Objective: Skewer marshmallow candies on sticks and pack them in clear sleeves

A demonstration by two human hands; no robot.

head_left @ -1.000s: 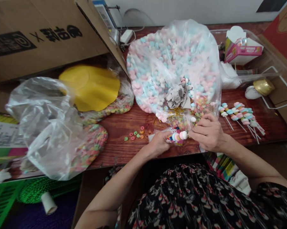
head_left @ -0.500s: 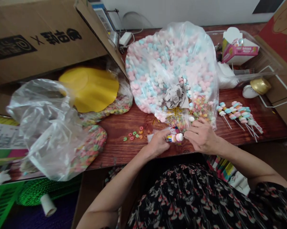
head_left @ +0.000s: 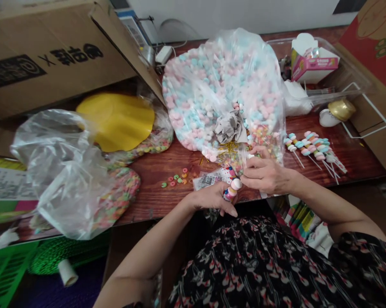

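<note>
My left hand [head_left: 213,197] is closed around a short marshmallow skewer [head_left: 233,189], its white top marshmallow pointing up and right, with blue, yellow and pink parts below. My right hand [head_left: 266,174] is just right of that tip, thumb and fingers pinched together; what they hold is hidden. A white marshmallow shows beside its forefinger. Behind both hands lies a big clear bag of pink, blue and white marshmallows [head_left: 208,81]. Gold twist ties [head_left: 228,148] and crumpled grey paper [head_left: 229,127] rest at its front. Printed clear wrappers [head_left: 208,179] lie beyond my left hand.
Finished-looking marshmallow skewers [head_left: 314,145] lie at the right, near a gold-lidded jar [head_left: 340,110] and a clear tray [head_left: 356,81]. Loose candy rings [head_left: 175,179] are scattered left of my hands. Farther left are a candy bag [head_left: 122,192], a yellow sheet [head_left: 119,122] and a cardboard box [head_left: 61,81].
My left hand has tilted the skewer more upright and brought it toward my body. The right hand has stayed close to its tip. The whole view has shifted slightly.
</note>
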